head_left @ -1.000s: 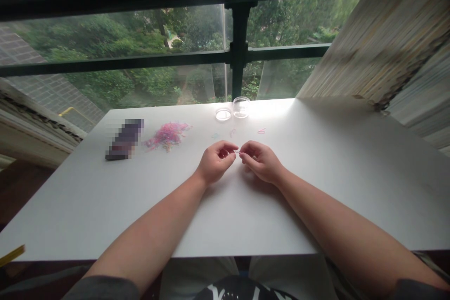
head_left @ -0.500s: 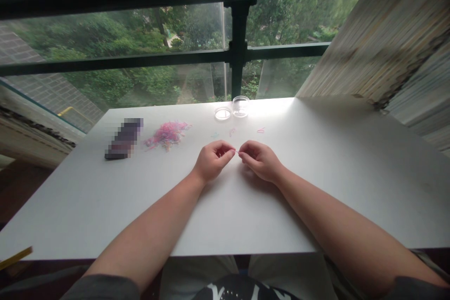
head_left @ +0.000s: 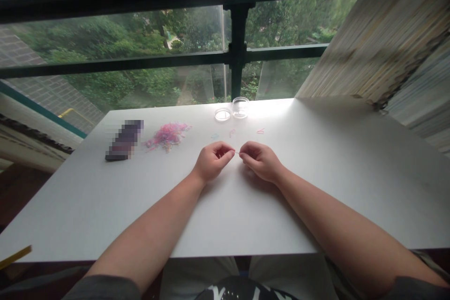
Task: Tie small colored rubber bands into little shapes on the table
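Observation:
My left hand [head_left: 217,160] and my right hand [head_left: 259,161] face each other above the middle of the table, fingertips only a small gap apart. Between the two pinches runs a thin pale strand [head_left: 236,153], which looks like a small rubber band; most of it is hidden by my fingers. Just beyond my hands lie a few loose pieces: a bluish one [head_left: 214,136], a pink one [head_left: 232,133] and a pink V-shaped one [head_left: 260,131]. Left of them is a loose heap of pink and pastel bands [head_left: 169,136].
A clear round jar [head_left: 241,108] stands by the window edge, its clear lid [head_left: 222,115] beside it. At the left of the white table [head_left: 218,225] lies a dark, pixelated oblong object [head_left: 124,140]. A curtain [head_left: 348,42] hangs at the right.
The visible gap between my fingertips is very slightly wider, with a little more of the strand showing. The view has shifted slightly; the loose pieces, jar and lid stay in place.

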A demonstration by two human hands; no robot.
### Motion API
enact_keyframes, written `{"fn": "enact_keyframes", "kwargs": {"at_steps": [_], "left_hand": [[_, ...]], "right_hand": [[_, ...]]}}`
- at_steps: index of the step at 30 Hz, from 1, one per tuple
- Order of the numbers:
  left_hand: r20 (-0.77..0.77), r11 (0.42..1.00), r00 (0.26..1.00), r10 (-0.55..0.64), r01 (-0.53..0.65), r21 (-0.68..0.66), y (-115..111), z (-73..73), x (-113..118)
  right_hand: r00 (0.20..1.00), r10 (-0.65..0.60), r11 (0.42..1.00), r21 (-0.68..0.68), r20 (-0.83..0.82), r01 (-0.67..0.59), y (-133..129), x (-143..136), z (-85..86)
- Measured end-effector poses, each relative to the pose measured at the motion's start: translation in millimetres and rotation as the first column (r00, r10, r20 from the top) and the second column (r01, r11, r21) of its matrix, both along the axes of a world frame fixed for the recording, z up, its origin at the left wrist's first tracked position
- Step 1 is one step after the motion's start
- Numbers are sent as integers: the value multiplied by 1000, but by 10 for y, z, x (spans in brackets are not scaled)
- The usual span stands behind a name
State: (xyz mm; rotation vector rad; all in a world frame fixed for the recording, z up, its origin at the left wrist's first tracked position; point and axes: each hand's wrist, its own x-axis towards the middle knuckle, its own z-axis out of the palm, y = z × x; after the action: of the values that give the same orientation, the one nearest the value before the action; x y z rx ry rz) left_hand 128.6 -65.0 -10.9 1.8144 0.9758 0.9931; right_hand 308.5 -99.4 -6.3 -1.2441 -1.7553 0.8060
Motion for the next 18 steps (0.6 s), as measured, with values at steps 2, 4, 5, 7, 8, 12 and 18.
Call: {"fn": "enact_keyframes", "kwargs": {"at_steps": [2, 4, 5, 7, 8, 12, 18], "left_hand": [[-4, 1000, 1000, -5, 5, -3, 3, -2, -3], [-5, 1000, 1000, -6, 6, -4, 7, 1, -6], [-6, 1000, 1000, -7, 6, -3, 8, 2, -7], [-8, 1000, 1000, -5, 5, -1, 10, 6, -7], [-8, 1000, 1000, -4, 4, 0, 11, 8, -8], [-13, 1000, 1000, 2, -2, 3, 9, 13, -9], [-26, 1000, 1000, 10, -9, 9, 7, 26, -11]], "right_hand": [[1000, -5, 1000, 2, 0, 5, 5, 0, -9], [1000, -7, 1000, 5, 3, 7, 12, 0, -20], [1000, -8, 1000, 5, 4, 8, 15, 1, -24], [1000, -8, 1000, 2, 4, 8, 18, 2, -31], [1000, -7, 1000, -1, 2, 7, 18, 2, -32], [1000, 0, 1000, -8, -5, 0, 13, -1, -26], [1000, -1, 1000, -5, 1, 1, 5, 0, -8]]}}
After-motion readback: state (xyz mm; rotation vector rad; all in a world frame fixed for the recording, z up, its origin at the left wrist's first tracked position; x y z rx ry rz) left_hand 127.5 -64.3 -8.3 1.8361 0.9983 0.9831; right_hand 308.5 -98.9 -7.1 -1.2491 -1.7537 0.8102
